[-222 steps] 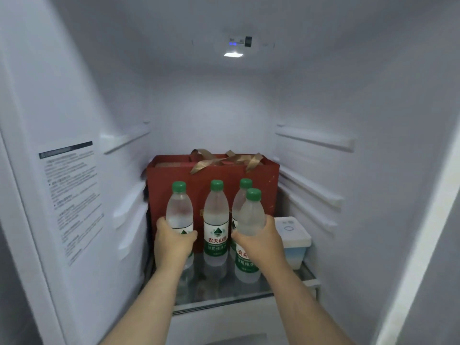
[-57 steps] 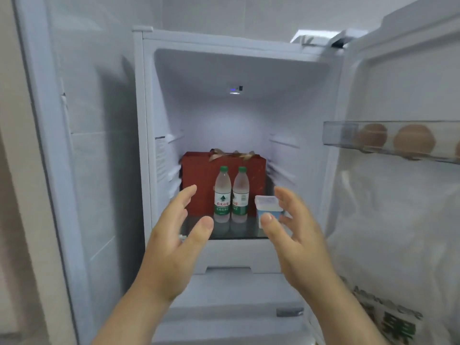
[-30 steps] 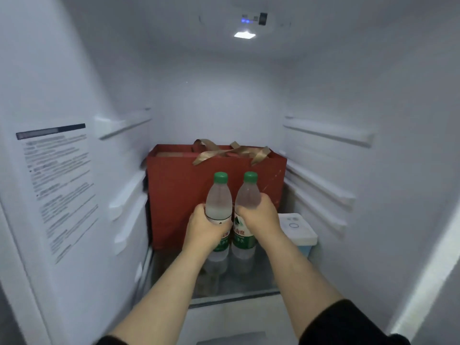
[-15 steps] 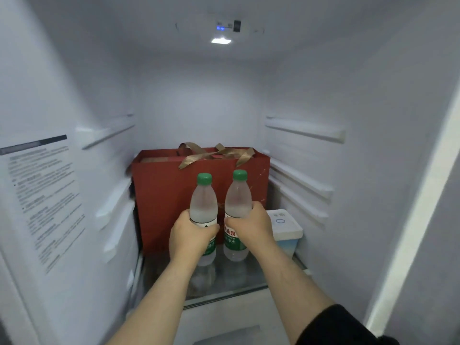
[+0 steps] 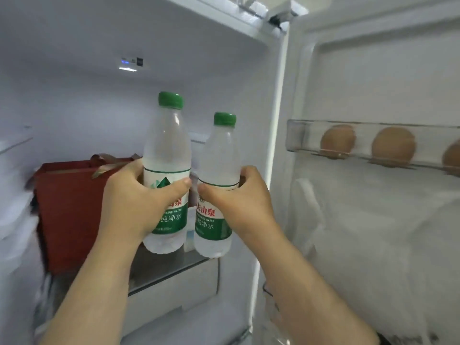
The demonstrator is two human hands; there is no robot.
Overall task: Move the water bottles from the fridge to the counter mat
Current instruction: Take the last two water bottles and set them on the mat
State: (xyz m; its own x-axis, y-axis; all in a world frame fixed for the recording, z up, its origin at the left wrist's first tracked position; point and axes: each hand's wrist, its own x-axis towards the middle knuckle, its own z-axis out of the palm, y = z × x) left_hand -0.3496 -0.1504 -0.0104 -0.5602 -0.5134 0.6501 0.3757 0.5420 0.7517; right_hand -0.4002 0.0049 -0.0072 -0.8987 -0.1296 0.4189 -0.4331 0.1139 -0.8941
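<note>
Left bottle: the taller-looking water bottle [image 5: 166, 170] stands upright at frame centre, the left hand [image 5: 134, 197] wrapped round its label.
Right bottle: the second bottle [image 5: 217, 192], just beside it, is grasped by the right hand [image 5: 240, 200].
Change: half a second ago both bottles hung low over the glass shelf [image 5: 174, 267]; now they are raised clear of it, in front of the red gift bag [image 5: 69, 215].
Pose: forearms reach up from the lower frame, thumbs nearly touching.
Door: eggs [image 5: 393, 145] at right.
</note>
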